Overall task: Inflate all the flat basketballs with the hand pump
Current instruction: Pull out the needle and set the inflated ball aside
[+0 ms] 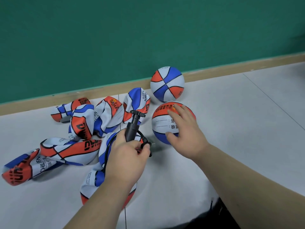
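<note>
Centre frame, the left hand (127, 156) clamps its fingers on the pump (132, 126), hiding its lower barrel; the hose tip (148, 144) is blurred. The right hand (184, 128) rests, fingers apart, on a round ball (160, 119). Flat balls (82, 126) heap at left, one partly under the forearm (107, 195).

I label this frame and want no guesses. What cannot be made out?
All in the head view.
Needle of the hand pump: too small, blurred beside the left hand.
Valve of the near round ball: unseen; the right hand covers part.
The nearest flat ball: the left forearm hides its middle.
The dark cloth, bottom edge: cut off.
</note>
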